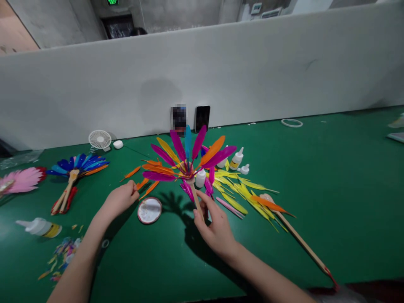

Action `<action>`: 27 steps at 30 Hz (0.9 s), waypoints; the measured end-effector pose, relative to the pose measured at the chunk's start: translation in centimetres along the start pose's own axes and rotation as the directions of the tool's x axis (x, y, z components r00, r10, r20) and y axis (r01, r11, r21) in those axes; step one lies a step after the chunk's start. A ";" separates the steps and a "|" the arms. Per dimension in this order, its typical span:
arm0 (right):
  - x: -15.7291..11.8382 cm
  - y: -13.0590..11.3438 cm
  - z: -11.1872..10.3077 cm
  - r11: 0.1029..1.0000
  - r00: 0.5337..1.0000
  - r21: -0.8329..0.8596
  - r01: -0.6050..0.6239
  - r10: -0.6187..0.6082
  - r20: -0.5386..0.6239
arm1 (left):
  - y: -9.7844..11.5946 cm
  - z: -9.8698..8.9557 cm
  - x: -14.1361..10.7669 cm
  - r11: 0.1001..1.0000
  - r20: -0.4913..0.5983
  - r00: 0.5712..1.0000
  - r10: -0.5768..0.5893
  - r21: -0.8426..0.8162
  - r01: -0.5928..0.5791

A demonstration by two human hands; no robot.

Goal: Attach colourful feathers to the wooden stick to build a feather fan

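My right hand (pixel 216 223) is wrapped around the wooden handle of a feather fan (pixel 195 198), held upright above the table. Magenta, orange, yellow and blue feathers spread out from its top. To the left, my left hand (pixel 123 198) is closed, its fingertips pinching the end of an orange feather (pixel 143 183) beside other loose orange feathers (pixel 154 168). Just below these lies a small round white dish (pixel 149 210) with a reddish rim. Yellow feathers (pixel 233 189) are scattered behind and right of my right hand.
Finished-looking feather fans (pixel 74 172) lie left, with a glue bottle (pixel 44 227) and colourful scraps (pixel 63 256) nearer. Another glue bottle (pixel 236 159) stands behind the yellow feathers. A wooden stick (pixel 303 242) lies right. A phone (pixel 202 119) leans on the white partition (pixel 252 75) near a small fan (pixel 100 139).
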State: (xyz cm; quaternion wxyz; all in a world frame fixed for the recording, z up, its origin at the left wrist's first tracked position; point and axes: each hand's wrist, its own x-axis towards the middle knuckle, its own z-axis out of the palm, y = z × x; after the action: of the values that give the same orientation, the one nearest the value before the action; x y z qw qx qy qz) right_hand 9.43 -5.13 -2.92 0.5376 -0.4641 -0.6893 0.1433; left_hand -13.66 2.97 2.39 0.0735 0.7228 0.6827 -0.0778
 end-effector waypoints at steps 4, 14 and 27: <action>0.0 0.0 0.0 0.999 1.000 0.038 -0.027 0.028 0.000 | 0.0 0.1 0.2 0.936 -0.120 0.992 -0.042 -0.351 -0.003; 0.1 -0.2 0.1 0.992 0.996 0.090 -0.092 0.092 0.014 | 0.3 -0.9 -0.1 0.563 -0.269 0.959 -0.088 -0.808 -0.174; 0.4 -0.1 -0.5 0.993 0.983 0.087 -0.080 0.093 -0.158 | -0.8 -0.2 -0.2 0.970 0.065 0.995 0.073 -0.235 -0.056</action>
State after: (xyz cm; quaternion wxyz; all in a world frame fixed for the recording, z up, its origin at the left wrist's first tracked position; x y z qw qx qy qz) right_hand 9.82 -5.02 -2.48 0.6031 -0.4816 -0.6165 0.1558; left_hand -14.42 2.85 2.64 0.1852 0.7278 0.6600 -0.0209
